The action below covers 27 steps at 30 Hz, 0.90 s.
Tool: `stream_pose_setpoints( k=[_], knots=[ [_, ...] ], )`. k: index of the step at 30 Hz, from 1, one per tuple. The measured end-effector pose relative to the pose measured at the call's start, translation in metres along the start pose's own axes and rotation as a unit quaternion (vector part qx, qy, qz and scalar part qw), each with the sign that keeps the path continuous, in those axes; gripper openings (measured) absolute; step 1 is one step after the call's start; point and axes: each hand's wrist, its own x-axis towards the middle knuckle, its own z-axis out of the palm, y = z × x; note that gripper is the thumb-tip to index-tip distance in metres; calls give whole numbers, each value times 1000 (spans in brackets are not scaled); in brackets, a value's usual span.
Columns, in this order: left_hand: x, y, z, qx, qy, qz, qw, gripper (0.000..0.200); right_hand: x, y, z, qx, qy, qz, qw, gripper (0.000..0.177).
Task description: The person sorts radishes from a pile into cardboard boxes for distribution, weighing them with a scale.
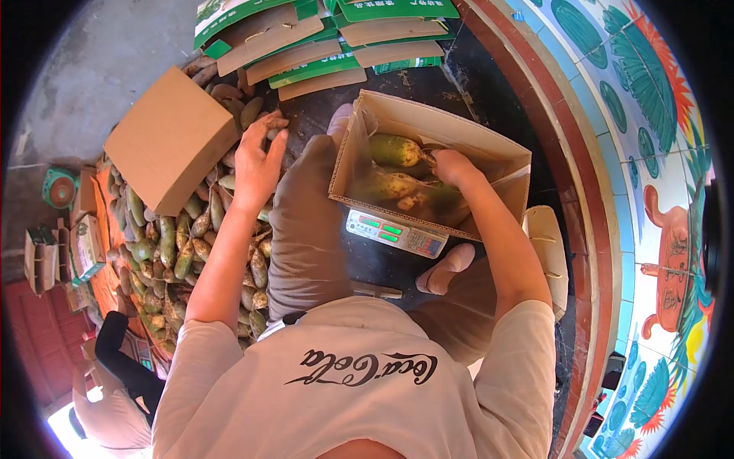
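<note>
An open cardboard box (493, 144), lined with clear plastic, stands on a digital scale (397, 233) in front of me. Several large green radishes (394, 151) with yellowish ends lie inside it. My right hand (453, 168) reaches into the box, its fingers closed at the end of the upper radish; the fingertips are partly hidden. My left hand (260, 157) is over the far edge of a big heap of green radishes (183, 245), thumb and fingers apart, and holds nothing that I can see.
A closed brown carton (172, 141) rests on the heap. Green-and-white flattened boxes (329, 38) are stacked at the far side. A brown ledge (569, 153) and a painted tile wall (650, 92) run along the right. Another person (115, 413) is at lower left.
</note>
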Motion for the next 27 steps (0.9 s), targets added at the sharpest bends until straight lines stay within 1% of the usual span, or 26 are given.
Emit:
stream_pose_setpoints(
  k=[2, 5, 7, 8, 10, 11, 14, 15, 16, 17, 18, 21, 23, 24, 26, 27],
  knots=[
    [-6, -7, -5, 5, -1, -45, 999, 24, 7, 12, 19, 28, 38, -21, 999, 42],
    [-14, -18, -7, 20, -4, -36, 999, 23, 1, 15, 15, 64, 30, -28, 997, 37],
    [-14, -10, -5, 22, -7, -35, 999, 20, -3, 21, 15, 42, 69, -60, 995, 35],
    [-14, -2, -5, 42, -18, -5, 999, 20, -6, 25, 14, 30, 87, -76, 993, 34],
    [-9, 19, -2, 81, -39, 55, 994, 20, -20, 27, -9, -26, 56, -20, 998, 30],
    [-6, 29, 5, 61, -49, 66, 995, 18, -25, 29, -16, -54, 40, 8, 998, 27],
    [-4, 57, 32, 25, -140, 132, 981, 19, -45, 40, -11, -84, -88, 23, 992, 24],
    [-3, 65, 41, 17, -188, 173, 967, 22, -53, 39, -9, -58, -114, 3, 992, 23],
    [-7, 68, 54, 12, -226, 168, 959, 25, -61, 38, -7, -33, -141, -16, 989, 22],
    [-10, 69, 67, 32, -252, 190, 948, 27, -68, 36, -7, -8, -167, -36, 985, 21],
    [-13, 68, 80, 53, -277, 212, 936, 30, -74, 32, -8, -16, -170, -37, 985, 22],
    [-18, 64, 112, 143, -371, 203, 895, 40, -79, 22, -11, -25, -183, -36, 982, 25],
    [-25, 50, 131, 181, -394, 206, 877, 46, -74, 23, -13, -14, -195, -27, 980, 26],
    [-27, 47, 136, 200, -406, 207, 867, 49, -68, 26, -11, -20, -193, -5, 981, 25],
    [-15, 53, 135, 218, -514, 161, 814, 50, -44, 39, -5, -32, -184, 37, 982, 22],
    [-13, 55, 135, 224, -567, 134, 781, 51, -33, 44, -5, -78, -186, 53, 978, 26]
  ],
)
